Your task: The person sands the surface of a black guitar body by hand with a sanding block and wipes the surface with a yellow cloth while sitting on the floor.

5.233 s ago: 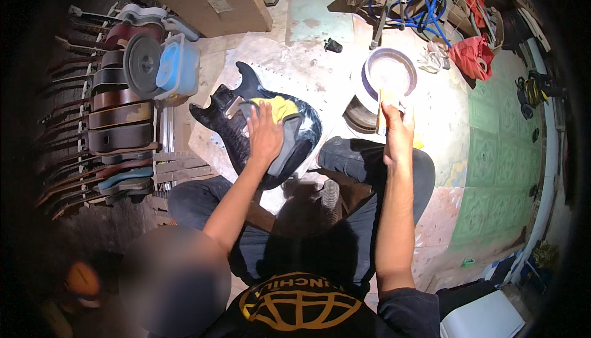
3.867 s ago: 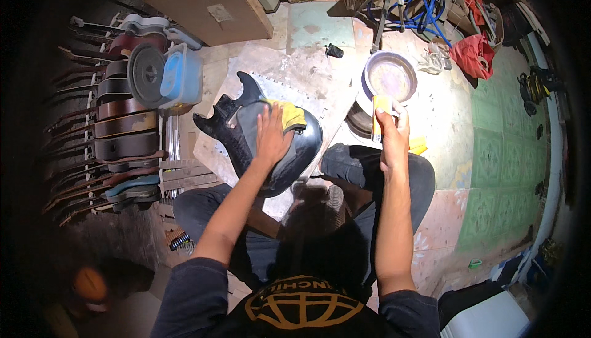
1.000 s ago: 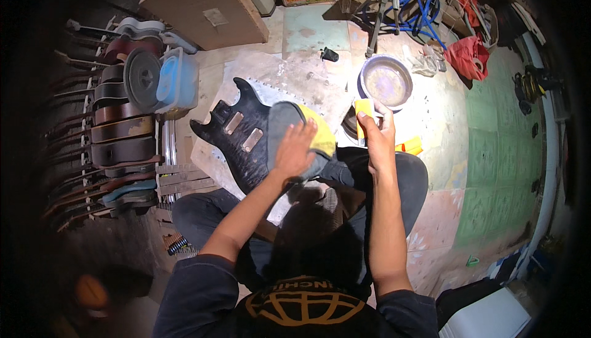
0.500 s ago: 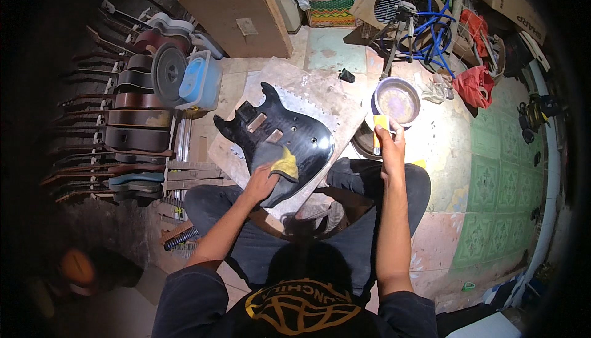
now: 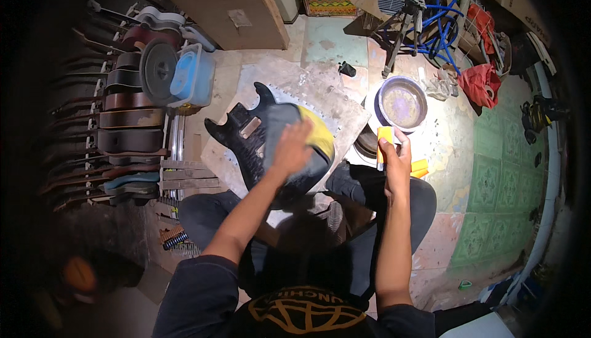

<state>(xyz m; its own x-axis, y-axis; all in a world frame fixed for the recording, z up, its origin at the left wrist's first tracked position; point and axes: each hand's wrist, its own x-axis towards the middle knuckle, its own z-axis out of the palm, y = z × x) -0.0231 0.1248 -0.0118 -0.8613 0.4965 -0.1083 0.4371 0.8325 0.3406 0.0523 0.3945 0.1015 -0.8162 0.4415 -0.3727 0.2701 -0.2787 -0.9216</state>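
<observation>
A black electric guitar body (image 5: 237, 128) lies on a worn, pale board (image 5: 345, 113) between my knees. Over its right part spreads a grey-and-yellow cloth (image 5: 318, 133). My left hand (image 5: 292, 148) lies flat on this cloth, its stretched fingers smeared by motion. Cloth and hand hide much of the guitar body's middle. To the right, my right hand (image 5: 399, 160) is closed around a small yellow-and-white block (image 5: 385, 138), held upright in front of a round basin (image 5: 401, 103). A yellow piece (image 5: 419, 168) shows beside that hand, near my right knee.
Several guitar bodies with necks (image 5: 132, 119) stand in a row at the left, beside a clear blue tub (image 5: 194, 79) and a grey round lid (image 5: 158, 72). A large wooden panel (image 5: 231, 12) leans at the back. Blue hose (image 5: 452, 30) and a red bag (image 5: 480, 85) lie far right.
My left hand has slid up and to the right over the guitar body, and the cloth is now spread wider. My right hand still holds the block, slightly lower in view.
</observation>
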